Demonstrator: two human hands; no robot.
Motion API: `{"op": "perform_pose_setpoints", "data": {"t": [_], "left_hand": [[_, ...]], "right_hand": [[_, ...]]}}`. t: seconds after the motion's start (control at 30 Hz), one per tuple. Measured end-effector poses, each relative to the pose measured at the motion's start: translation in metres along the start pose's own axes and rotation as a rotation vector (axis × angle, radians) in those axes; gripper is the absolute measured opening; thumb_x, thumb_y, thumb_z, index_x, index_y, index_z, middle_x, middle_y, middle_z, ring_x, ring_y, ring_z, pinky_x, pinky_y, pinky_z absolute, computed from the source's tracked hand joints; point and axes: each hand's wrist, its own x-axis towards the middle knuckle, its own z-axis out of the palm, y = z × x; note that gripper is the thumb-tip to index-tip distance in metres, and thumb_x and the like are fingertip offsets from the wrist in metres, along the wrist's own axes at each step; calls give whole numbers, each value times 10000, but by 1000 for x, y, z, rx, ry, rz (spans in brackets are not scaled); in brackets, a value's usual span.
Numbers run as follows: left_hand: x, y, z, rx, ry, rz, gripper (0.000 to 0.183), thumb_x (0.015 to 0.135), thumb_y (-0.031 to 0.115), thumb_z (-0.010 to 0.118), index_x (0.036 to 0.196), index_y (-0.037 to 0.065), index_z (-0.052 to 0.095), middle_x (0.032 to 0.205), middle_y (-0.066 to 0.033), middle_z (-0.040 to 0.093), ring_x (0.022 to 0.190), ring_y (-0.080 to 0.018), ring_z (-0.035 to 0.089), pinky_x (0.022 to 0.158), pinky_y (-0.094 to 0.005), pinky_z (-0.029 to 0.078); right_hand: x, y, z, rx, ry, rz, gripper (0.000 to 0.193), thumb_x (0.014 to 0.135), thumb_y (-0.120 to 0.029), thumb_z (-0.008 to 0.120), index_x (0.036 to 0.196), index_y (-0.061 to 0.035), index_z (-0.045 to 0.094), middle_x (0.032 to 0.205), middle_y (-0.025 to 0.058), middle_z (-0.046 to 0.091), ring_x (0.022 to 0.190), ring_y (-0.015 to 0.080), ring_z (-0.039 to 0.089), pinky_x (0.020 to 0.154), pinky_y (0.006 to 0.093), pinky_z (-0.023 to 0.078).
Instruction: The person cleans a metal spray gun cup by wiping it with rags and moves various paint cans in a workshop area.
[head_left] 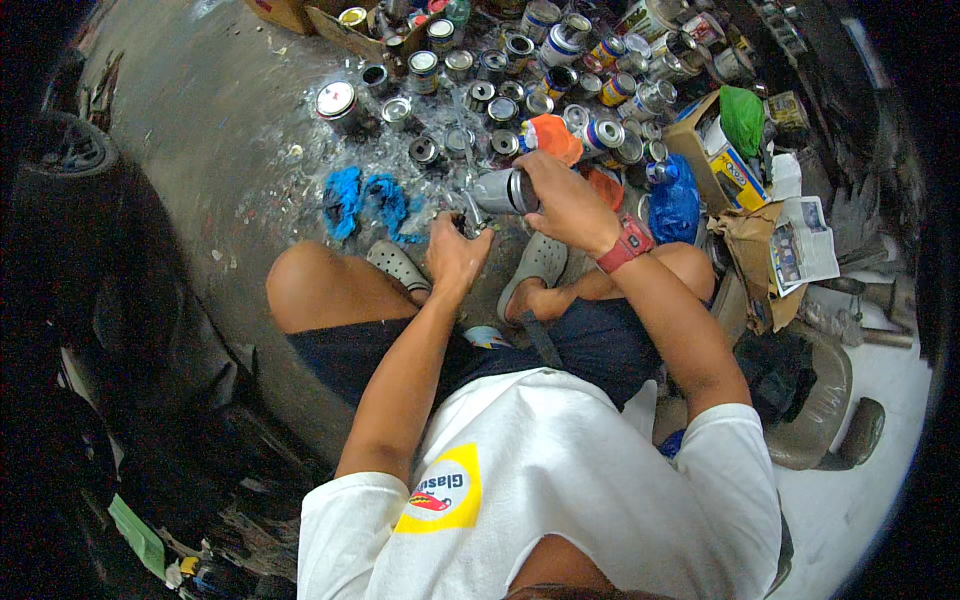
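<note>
White shirt [590,490], 6 o'clock | my right grip [572,205] clasps tilted silver can [497,192], 12 o'clock | left grip [458,250] curled, hold unclear | likely pouring; next calls for steady tilt

From here I can make out lettering on the white T-shirt [590,470]: 1 dark word, upside down to its wearer, in the yellow-edged emblem [468,500] with a red figure. Bold letters also stand on the blue-and-yellow panel of the cardboard box [735,178]. The newspaper sheet [803,240] beside it carries print too fine to read, and the coloured labels on the paint cans [618,88] are too small for me.
</note>
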Motion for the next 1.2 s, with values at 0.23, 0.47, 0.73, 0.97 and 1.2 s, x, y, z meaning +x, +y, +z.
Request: {"op": "perform_pose_setpoints", "data": {"t": [0.23, 0.47, 0.73, 0.97, 1.2], "left_hand": [[3, -9, 3, -97, -9, 21, 617, 707, 354, 831, 1160, -24, 649, 1150, -234, 669, 1069, -378, 651, 939, -440, 510], [1, -9, 1, -110, -45, 5, 621, 716, 368, 835, 1150, -37, 653, 1102, -227, 699, 1028, -375, 676, 914, -437, 524], [6, -10, -3, -143, -114, -66, 603, 736, 393, 810, 1140, -34, 674, 1057, -227, 728, 986, -353, 706, 896, -411, 534], [32, 98, -129, -415, 119, 319, 416, 892, 307, 746, 1155, -6, 667, 971, -76, 715, 846, -125, 628, 709, -260, 510], [104, 46, -119, -612, 1, -128, 458, 854, 333, 757, 1133, -20, 668, 957, -70, 653, 813, -147, 609, 634, -313, 562]], "right_hand": [[-4, 3, 4, 100, -15, 84, 640, 717, -82, 765, 1315, -31, 542, 1279, 196, 551, 1198, 402, 566, 1035, 447, 476], [0, 1, 12, 44, -25, 139, 663, 747, -128, 810, 1355, -21, 568, 1287, 195, 556, 1204, 392, 568, 1037, 433, 476], [3, 2, 29, 97, 34, 97, 701, 780, -176, 832, 1387, 13, 536, 1334, 236, 552, 1226, 408, 562, 1070, 435, 455], [5, -15, -81, 336, 462, 256, 679, 894, -328, 767, 1438, -13, 510, 1391, 202, 582, 1288, 318, 565, 1093, 414, 445], [39, 20, -100, 659, 585, 225, 646, 890, -282, 795, 1425, -31, 532, 1297, 156, 647, 1158, 245, 642, 974, 388, 536]]}}
